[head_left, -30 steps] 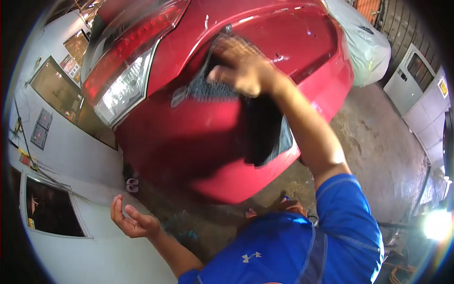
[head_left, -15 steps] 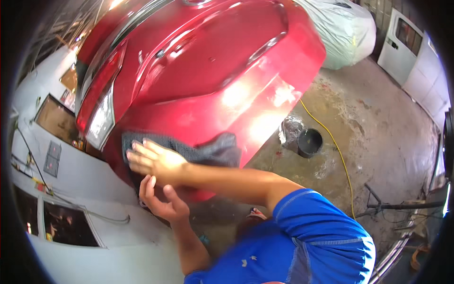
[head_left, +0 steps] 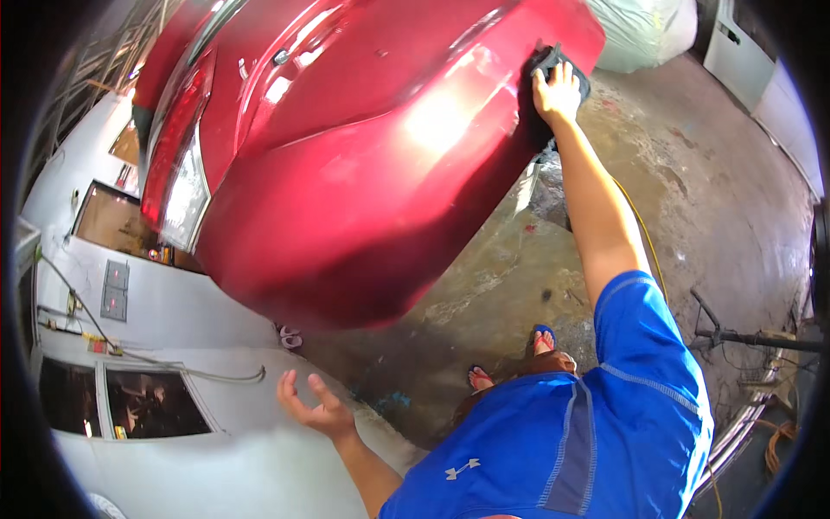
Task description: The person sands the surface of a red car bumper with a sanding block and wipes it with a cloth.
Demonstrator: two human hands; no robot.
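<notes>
A red car [head_left: 346,216] shows its glossy rear end, with the light catching the bumper. My right arm reaches far out to the bumper's far right edge. There my right hand [head_left: 558,93] lies over a dark grey cloth [head_left: 546,60], fingers bent on it against the paint. Part of the cloth is hidden under the palm. Low on the left, apart from the car, my left hand [head_left: 320,408] hangs in the air, fingers loosely spread and nothing in it. The red and clear tail light [head_left: 186,195] is at the car's left corner.
A wet, stained concrete floor [head_left: 484,285] lies around my feet in flip-flops. A yellow hose [head_left: 644,229] runs behind my right arm. A white vehicle [head_left: 259,467] stands close on the left, a covered car [head_left: 648,30] at the far right. A metal stand [head_left: 743,337] is at right.
My right hand has carried the cloth from the bumper's left corner across to its far right edge. The left hand, earlier close to the right one, is now apart and lower in view.
</notes>
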